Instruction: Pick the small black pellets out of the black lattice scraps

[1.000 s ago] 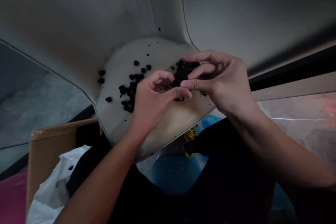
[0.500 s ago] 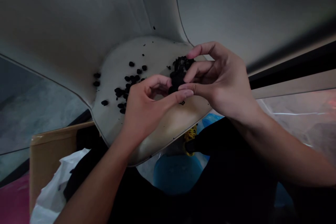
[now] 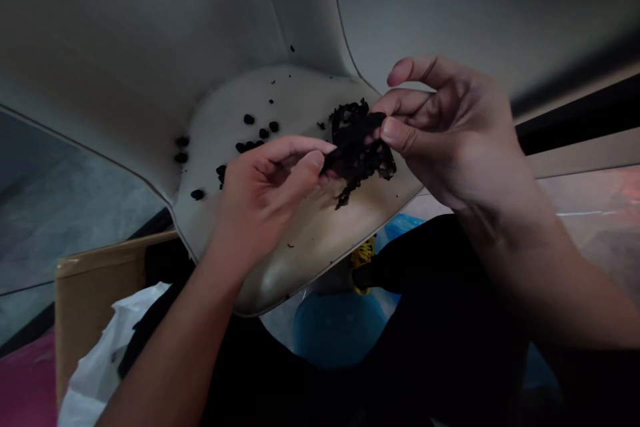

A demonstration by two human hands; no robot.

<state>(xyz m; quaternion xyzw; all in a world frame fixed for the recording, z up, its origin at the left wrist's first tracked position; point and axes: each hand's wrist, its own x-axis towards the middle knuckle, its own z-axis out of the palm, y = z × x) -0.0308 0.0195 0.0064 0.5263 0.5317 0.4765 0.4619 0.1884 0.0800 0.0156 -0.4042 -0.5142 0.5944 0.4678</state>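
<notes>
Hands half closed: your left hand point(image 3: 265, 203) and right hand point(image 3: 450, 133) pinch opposite ends of a black crumbly clump point(image 3: 357, 153) over a pale seat point(image 3: 300, 267). It looks light and fragile; hold its firmer strip. Loose black bits point(image 3: 247, 130) lie beyond.

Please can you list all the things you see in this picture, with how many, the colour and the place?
Crumbly mass: one, black, held between both hands.
Small lumps: about twelve, black, on the shell, left of the hands.
Curved shell: one, cream, under the hands.
Cardboard box: one, brown, lower left.
White plastic bag: one, white, by the box.
Basin: one, blue, below the shell.
Yellow item: one, yellow, under the shell's edge.
Clothing: black, lower middle.
Left hand: one, pinching the mass.
Right hand: one, pinching the mass.
</notes>
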